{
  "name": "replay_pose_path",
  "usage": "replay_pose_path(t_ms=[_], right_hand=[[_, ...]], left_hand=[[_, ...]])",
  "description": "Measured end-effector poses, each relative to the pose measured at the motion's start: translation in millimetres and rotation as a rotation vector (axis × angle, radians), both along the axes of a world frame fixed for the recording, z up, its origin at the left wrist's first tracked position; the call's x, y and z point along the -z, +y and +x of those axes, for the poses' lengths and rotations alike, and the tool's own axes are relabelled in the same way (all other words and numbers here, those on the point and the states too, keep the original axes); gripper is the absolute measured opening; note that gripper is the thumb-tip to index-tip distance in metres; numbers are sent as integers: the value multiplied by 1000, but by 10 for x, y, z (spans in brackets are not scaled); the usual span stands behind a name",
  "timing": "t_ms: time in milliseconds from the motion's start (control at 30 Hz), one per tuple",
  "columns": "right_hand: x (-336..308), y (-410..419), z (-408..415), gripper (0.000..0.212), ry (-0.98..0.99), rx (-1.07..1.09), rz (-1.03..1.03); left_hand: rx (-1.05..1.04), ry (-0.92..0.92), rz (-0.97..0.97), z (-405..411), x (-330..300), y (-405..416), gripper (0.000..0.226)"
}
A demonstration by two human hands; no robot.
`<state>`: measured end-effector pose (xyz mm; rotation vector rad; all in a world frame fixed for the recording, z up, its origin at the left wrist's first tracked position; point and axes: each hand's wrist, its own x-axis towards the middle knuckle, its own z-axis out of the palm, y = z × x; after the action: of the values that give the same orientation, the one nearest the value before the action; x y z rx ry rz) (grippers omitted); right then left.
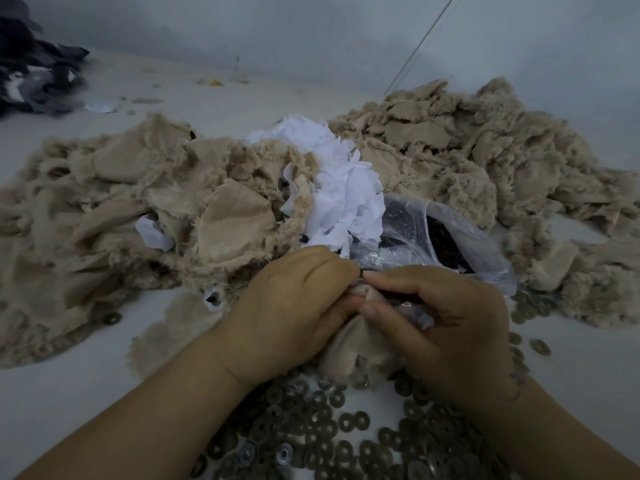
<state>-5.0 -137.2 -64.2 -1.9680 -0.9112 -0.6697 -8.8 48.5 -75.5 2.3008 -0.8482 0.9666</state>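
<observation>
We pinch a beige fur piece (360,344) between our left hand (294,313) and right hand (446,327), above the washers (311,431).

White scraps (339,188), plastic bag (446,233), far-off dark cloth (31,71)

Pale grey wall (311,32) behind white work surface (69,393); dim, flat light; dark cloth heap (31,71) far left.

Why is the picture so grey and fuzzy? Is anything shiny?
Head view: dim, flat, bluish light, soft shadows; left hand, right hand and the plush piece they pinch look sharp; the dark cloth heap in the far corner is blurred; only the plastic bag and some washers glint.
</observation>
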Motion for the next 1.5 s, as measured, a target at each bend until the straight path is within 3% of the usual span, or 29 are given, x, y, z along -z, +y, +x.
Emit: replay_pose_path(t_ms=[233,400,633,767,833,900,967,1067,1200,1300,1433,1500], right_hand=[[52,8,23,26,42,-34,22],[74,35,11,25,20,-18,20],[116,42,3,23,15,-23,32],[56,36,42,26,92,-55,18],[40,34,73,36,185,-33,-48],[57,29,110,29,231,42,-88],[94,12,140,20,220,106,-50],[99,-6,148,34,184,120,26],[60,-12,168,36,265,5,109],[43,6,177,43,255,-37,-33],[50,-51,208,39,126,125,-51],[48,-99,252,26,115,218,-45]], left_hand=[[31,-24,52,5,-15,11,50],[-21,-132,120,35,14,16,15],[-33,-225,100,38,50,-6,21],[-66,-147,48,47,30,-14,30],[-117,-72,-59,18,-17,-2,32],[-156,-40,-174,-7,-59,16,26],[-85,13,-232,-7,-66,17,30],[85,103,-109,-3,-11,-21,41],[87,-51,10,-25,37,-80,17],[103,-97,10,-62,5,-117,24],[148,-32,-53,-88,-126,-131,21],[-13,-137,-36,-32,-180,-53,19]])
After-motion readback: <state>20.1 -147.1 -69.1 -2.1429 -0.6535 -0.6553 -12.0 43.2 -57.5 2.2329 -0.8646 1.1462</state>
